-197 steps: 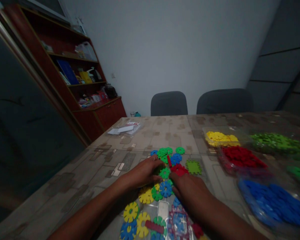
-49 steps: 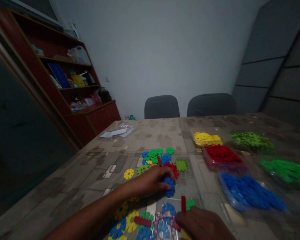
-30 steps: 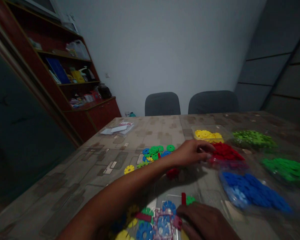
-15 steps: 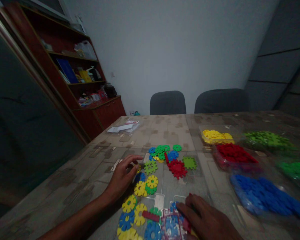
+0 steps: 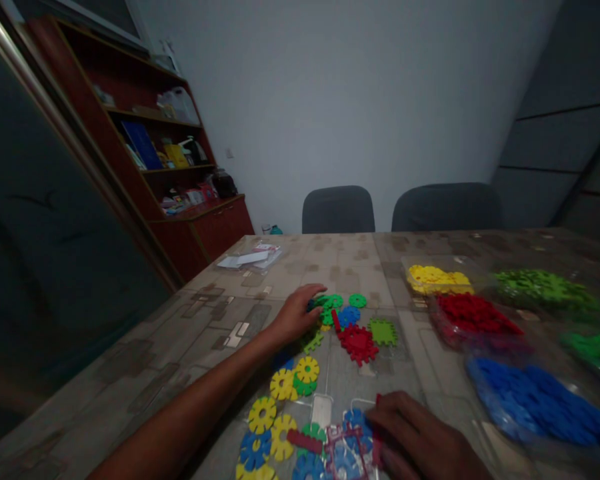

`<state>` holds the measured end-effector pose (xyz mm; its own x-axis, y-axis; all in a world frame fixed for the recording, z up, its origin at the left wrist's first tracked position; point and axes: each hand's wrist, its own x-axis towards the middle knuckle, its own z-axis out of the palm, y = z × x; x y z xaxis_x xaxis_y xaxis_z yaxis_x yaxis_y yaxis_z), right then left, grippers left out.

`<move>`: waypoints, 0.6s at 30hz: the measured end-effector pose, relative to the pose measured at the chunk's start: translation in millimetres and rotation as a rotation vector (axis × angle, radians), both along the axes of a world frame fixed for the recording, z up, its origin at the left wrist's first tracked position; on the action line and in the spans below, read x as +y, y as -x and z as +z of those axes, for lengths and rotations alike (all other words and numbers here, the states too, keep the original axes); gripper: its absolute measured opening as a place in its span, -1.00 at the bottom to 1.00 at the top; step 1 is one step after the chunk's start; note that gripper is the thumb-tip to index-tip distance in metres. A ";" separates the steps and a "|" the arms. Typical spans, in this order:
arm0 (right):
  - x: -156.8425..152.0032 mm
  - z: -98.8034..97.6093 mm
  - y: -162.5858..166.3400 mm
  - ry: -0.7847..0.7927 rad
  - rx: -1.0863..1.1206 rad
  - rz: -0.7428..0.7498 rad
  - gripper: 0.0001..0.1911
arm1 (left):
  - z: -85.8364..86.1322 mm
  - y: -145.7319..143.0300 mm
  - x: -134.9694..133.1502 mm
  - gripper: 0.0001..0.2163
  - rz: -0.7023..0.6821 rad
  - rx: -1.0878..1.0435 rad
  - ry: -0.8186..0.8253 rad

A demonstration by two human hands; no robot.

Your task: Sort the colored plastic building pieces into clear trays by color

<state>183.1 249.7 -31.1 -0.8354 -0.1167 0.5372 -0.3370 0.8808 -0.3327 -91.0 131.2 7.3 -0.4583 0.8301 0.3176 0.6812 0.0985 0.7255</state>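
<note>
My left hand reaches over the left side of a pile of green notched discs, fingers stretched out and thumb apart. It partly covers a light green square piece below it. At the near edge my right hand has its fingers bent together on a red piece, most of which they hide. Beside it lies a pinkish-red square frame over blue discs. A red strip and yellow notched discs lie to the left. A red cogged piece sits between the hands, farther off.
Clear tubs hold yellow pieces, red pieces, blue pieces, light green pieces and green pieces on the right. Plastic bags lie at the back left. Two grey chairs stand behind the table.
My left hand has moved forward and right, from beside the light green square piece to the green and blue discs. My right hand stays by the red piece, with only a slight shift.
</note>
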 end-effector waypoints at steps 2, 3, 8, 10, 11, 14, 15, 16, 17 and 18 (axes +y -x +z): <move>2.7 6.7 0.2 0.042 0.012 -0.017 -0.68 | 0.0 9.6 11.8 -0.69 -0.050 0.015 0.054; 4.0 8.7 0.1 0.059 0.009 -0.029 -0.69 | -0.5 10.7 14.3 -0.70 -0.081 0.021 0.078; 7.4 4.9 -0.9 0.075 -0.007 -0.073 -0.68 | 4.3 -12.7 -6.5 -0.82 -0.280 0.025 0.161; 8.5 2.3 -0.6 0.075 0.007 -0.098 -0.69 | 10.1 -23.3 -23.6 -0.83 -0.343 -0.002 0.166; 9.5 1.9 0.1 0.082 0.002 -0.119 -0.70 | 12.6 -26.5 -32.4 -0.84 -0.359 -0.026 0.158; 15.0 3.0 6.5 0.092 -0.035 -0.212 -0.70 | 13.3 -26.5 -57.4 -0.85 -0.301 -0.077 0.102; 17.1 3.0 10.3 0.075 -0.037 -0.243 -0.68 | 10.7 -24.3 -65.0 -0.84 -0.238 -0.066 0.093; 18.9 2.3 15.0 0.048 -0.030 -0.275 -0.67 | 6.8 -21.9 -71.9 -0.83 -0.151 -0.041 0.092; 20.1 0.8 20.2 0.013 -0.020 -0.305 -0.66 | 1.9 -20.0 -78.1 -0.81 -0.056 -0.014 0.094; 20.4 -1.3 25.6 -0.021 -0.011 -0.329 -0.64 | -3.6 -19.1 -83.4 -0.79 0.040 0.002 0.095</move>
<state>157.5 270.1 -32.4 -0.8357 0.1494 0.5285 -0.0295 0.9487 -0.3149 -71.9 47.9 3.7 -0.4907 0.8378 0.2395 0.6769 0.1935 0.7102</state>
